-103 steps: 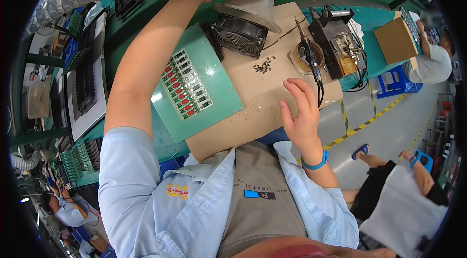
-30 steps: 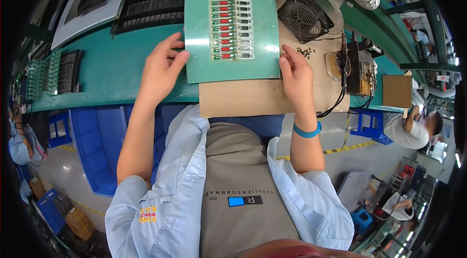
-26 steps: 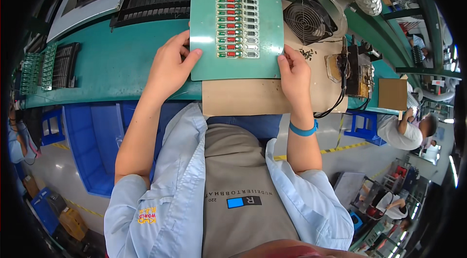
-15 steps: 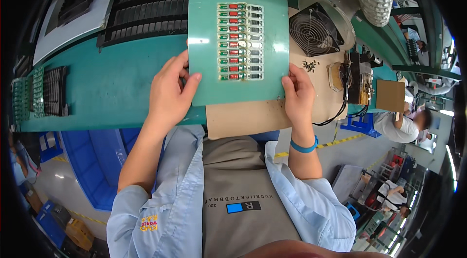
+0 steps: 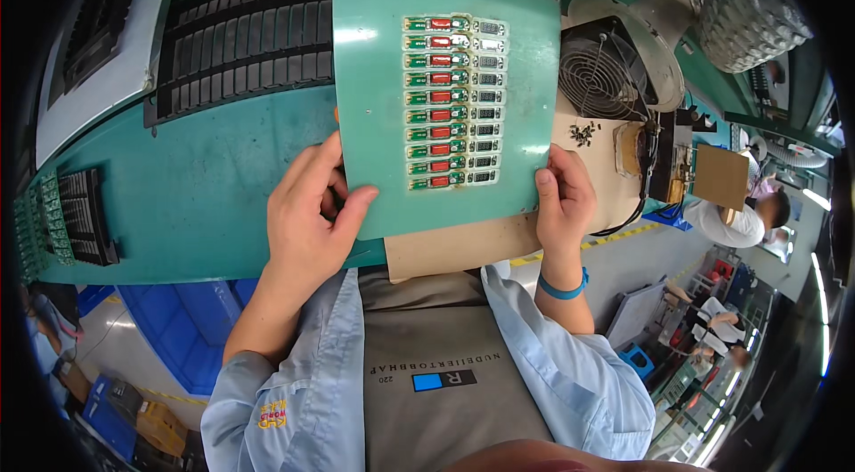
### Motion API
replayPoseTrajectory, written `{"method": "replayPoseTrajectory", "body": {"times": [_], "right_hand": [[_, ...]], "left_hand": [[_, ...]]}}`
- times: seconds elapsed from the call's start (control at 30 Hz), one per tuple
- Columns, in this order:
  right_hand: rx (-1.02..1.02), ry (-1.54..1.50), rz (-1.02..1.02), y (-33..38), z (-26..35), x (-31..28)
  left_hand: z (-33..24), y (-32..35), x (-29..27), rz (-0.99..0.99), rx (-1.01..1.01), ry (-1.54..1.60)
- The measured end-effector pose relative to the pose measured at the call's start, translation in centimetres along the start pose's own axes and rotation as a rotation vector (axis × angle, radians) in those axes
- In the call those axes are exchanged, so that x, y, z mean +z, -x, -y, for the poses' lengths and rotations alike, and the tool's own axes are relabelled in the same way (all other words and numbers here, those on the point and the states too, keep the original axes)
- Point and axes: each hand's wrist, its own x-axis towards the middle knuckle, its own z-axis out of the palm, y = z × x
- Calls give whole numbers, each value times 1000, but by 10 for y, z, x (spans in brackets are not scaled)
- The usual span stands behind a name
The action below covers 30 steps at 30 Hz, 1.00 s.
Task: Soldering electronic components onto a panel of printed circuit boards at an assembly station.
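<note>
A green fixture plate carrying a column of small circuit boards with red parts is held up over the workbench. My left hand grips its lower left edge, thumb on top. My right hand pinches its lower right corner; a blue band circles that wrist. Beneath the plate lies a brown cardboard sheet.
A black fan and a few small dark screws sit right of the plate, beside a soldering stand. A black ribbed conveyor runs behind on the teal bench. Other workers sit at the right.
Both hands have taken the green plate by its lower corners, lifted it off the cardboard and brought it up and nearer to the camera.
</note>
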Motion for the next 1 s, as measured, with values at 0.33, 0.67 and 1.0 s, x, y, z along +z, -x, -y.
{"method": "replayPoseTrajectory", "body": {"times": [0.33,0.67,1.0], "right_hand": [[-17,51,1,7,-3,-3],[-103,180,-21,6,-11,-2],[-58,50,-65,6,-5,3]], "left_hand": [[3,6,2,3,-2,-46],[5,8,10,-30,-38,-89],[16,13,15,-113,-5,9]]}}
